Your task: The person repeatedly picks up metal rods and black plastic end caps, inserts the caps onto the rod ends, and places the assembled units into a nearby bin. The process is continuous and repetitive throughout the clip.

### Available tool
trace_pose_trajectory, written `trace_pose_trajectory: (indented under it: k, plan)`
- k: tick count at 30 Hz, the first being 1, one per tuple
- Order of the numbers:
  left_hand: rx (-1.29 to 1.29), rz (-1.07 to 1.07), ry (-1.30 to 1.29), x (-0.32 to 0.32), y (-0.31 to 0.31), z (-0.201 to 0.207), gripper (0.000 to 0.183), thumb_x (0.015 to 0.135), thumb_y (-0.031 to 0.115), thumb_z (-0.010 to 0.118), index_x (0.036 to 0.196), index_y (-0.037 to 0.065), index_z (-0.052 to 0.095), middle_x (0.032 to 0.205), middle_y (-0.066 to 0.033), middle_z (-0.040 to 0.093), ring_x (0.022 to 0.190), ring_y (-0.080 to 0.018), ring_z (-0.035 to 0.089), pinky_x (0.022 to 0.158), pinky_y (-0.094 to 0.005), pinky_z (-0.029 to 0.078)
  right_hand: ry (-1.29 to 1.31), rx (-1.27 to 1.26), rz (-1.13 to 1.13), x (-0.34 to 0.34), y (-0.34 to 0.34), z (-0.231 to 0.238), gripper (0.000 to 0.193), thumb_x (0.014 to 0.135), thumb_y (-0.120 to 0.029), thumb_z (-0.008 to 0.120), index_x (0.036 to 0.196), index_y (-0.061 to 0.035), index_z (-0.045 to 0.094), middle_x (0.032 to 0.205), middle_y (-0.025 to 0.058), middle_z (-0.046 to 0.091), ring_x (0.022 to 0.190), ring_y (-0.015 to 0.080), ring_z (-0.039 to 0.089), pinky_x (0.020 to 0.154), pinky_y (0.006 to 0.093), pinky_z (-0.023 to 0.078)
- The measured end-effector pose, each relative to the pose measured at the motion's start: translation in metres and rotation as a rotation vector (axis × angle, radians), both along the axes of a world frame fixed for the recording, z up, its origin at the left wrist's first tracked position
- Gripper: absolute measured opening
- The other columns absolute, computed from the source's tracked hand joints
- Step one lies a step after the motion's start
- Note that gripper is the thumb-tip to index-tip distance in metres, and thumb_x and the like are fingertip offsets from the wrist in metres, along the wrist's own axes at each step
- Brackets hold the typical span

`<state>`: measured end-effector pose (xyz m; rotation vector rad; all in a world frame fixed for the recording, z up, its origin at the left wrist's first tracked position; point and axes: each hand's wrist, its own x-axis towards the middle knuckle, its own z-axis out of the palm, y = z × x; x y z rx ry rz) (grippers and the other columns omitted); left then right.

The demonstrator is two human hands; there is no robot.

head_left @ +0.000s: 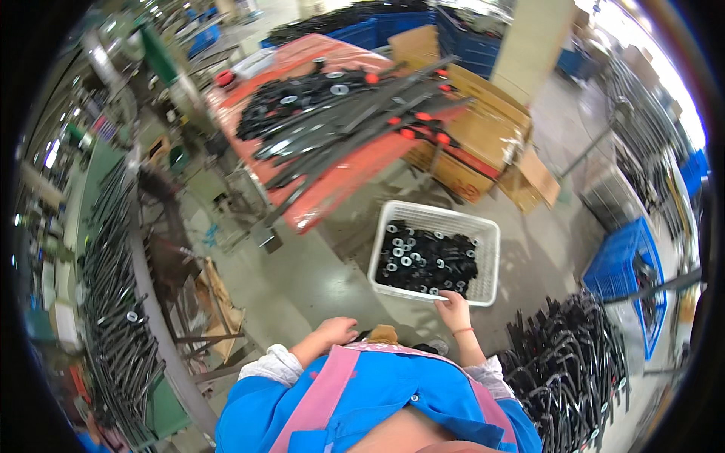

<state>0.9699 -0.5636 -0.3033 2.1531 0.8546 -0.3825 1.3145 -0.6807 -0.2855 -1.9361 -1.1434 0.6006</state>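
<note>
My right hand [455, 312] grips the near rim of a white plastic basket [492, 260] on the floor in front of me. Its fingers close over the edge near the basket's right corner. Inside lie many small black parts [423, 260], with pale round washer-like discs [406, 261] among them. My left hand [337, 331] hangs in front of my body, to the left of the basket and apart from it. Its fingers are loosely bent, and I see nothing in them.
A red-topped table [332, 200] ahead carries black strips [325, 140] and black parts. Cardboard boxes [483, 121] stand beside it. Bundled black tubes [566, 362] lie at right, near a blue crate [623, 260]. More black rods [121, 302] fill the left bench.
</note>
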Motion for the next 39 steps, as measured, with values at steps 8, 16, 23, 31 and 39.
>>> trace_pose_trajectory:
  k: [8, 16, 23, 31, 39]
  plan:
    - [0.173, 0.706, -0.101, -0.241, 0.054, 0.042, 0.029, 0.085, 0.030, 0.063, 0.096, 0.003, 0.063, 0.095, -0.0214, 0.066, 0.093, -0.0417, 0.062, 0.078, -0.0499, 0.050, -0.122, 0.187, 0.557, -0.216, 0.241, 0.073, 0.015, 0.076, -0.015, 0.071, 0.087, -0.0052, 0.071, 0.074, 0.0115, 0.063, 0.067, 0.0271, 0.062, 0.063, 0.0363, 0.050]
    - [0.004, 1.157, -0.187, -0.347, 0.069, 0.004, 0.028, 0.087, 0.029, 0.065, 0.092, 0.002, 0.063, 0.088, -0.0224, 0.067, 0.084, -0.0416, 0.064, 0.070, -0.0444, 0.048, -0.170, 0.176, 0.658, -0.315, 0.429, 0.090, 0.013, 0.077, -0.015, 0.068, 0.083, -0.0028, 0.069, 0.077, 0.0131, 0.064, 0.071, 0.0269, 0.065, 0.066, 0.0367, 0.052]
    - [0.088, 1.199, 0.030, -0.394, 0.170, 0.043, 0.018, 0.091, 0.021, 0.054, 0.097, 0.005, 0.061, 0.092, -0.0228, 0.066, 0.088, -0.0426, 0.062, 0.072, -0.0471, 0.049, -0.183, 0.260, 0.733, -0.366, 0.609, 0.091, 0.011, 0.077, -0.015, 0.067, 0.080, -0.0046, 0.069, 0.077, 0.0131, 0.066, 0.072, 0.0297, 0.066, 0.066, 0.0384, 0.052]
    - [0.197, 1.230, 0.141, -0.459, 0.297, 0.056, 0.017, 0.087, 0.022, 0.058, 0.094, 0.007, 0.059, 0.088, -0.0196, 0.066, 0.087, -0.0414, 0.063, 0.071, -0.0501, 0.049, -0.132, 0.289, 0.887, -0.500, 0.785, 0.103, 0.014, 0.078, -0.018, 0.066, 0.082, -0.0043, 0.069, 0.079, 0.0148, 0.067, 0.078, 0.0321, 0.066, 0.070, 0.0402, 0.052]
    - [0.380, 1.148, 0.049, -0.564, 0.408, 0.065, 0.028, 0.087, 0.024, 0.060, 0.110, 0.008, 0.062, 0.099, -0.0151, 0.067, 0.095, -0.0352, 0.064, 0.077, -0.0453, 0.051, -0.143, 0.390, 0.887, -0.637, 0.884, 0.107, 0.015, 0.079, -0.019, 0.066, 0.086, -0.0065, 0.071, 0.082, 0.0143, 0.068, 0.079, 0.0323, 0.066, 0.070, 0.0401, 0.053]
